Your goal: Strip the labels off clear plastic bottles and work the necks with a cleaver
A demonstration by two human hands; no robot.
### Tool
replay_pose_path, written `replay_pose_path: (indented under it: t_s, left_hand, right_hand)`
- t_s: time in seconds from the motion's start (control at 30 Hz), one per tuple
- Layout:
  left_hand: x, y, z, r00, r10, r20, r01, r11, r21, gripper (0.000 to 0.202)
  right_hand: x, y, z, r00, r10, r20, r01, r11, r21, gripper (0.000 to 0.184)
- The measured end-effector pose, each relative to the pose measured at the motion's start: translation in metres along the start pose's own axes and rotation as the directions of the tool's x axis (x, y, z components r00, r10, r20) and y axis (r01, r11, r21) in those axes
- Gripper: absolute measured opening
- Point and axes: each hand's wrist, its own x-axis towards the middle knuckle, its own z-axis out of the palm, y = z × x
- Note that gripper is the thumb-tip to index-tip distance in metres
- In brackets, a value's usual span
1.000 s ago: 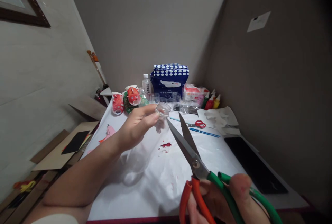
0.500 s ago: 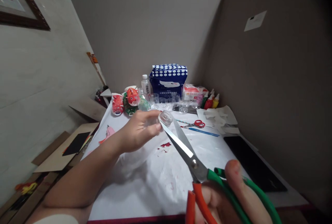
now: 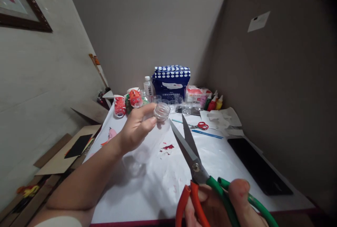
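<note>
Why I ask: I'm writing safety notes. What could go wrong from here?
The large scissors are open, tips near the left hand, so a slip might nick it. The clear plastic piece is gripped at one side, so a blade pushing on it could twist it loose.

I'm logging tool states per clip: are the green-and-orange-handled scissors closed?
No, the scissors in the right grip have their blades spread apart, with a gap showing between them.

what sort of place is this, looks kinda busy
Probably a craft corner, perhaps in a home: the open big scissors in the right hand, the coloured squeeze bottles and the red figure with eyes suggest it.
</note>
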Motion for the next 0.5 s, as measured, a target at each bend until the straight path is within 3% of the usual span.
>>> replay_pose_path:
  t_s: [0.1, 0.3, 0.43, 0.5]
  left_hand:
    - [-0.0005, -0.0002, 0.0014, 1.0, -0.008, -0.006, 0.008, 1.0, -0.02, 0.023]
    - [-0.0004, -0.0006, 0.0007, 1.0, -0.001, 0.018, 0.001, 1.0, -0.004, 0.022]
    - [-0.0008, -0.001, 0.0006, 1.0, -0.018, 0.012, 0.019, 1.0, -0.016, 0.023]
    - [-0.0011, -0.0011, 0.0008, 1.0, -0.027, 0.003, 0.027, 0.999, -0.021, 0.024]
  right_hand:
    - [0.0033, 0.0003, 0.003, 0.982, -0.083, -0.171, 0.113, 0.978, 0.175, 0.095]
    - [0.0079, -0.0026, 0.0072, 0.991, -0.083, -0.1, 0.101, 0.977, 0.186, 0.1]
    - [0.0047, -0.0031, 0.0044, 0.99, -0.032, -0.141, 0.042, 0.997, 0.064, 0.104]
    - [0.0026, -0.0031, 0.005, 0.984, -0.03, -0.176, 0.048, 0.994, 0.099, 0.111]
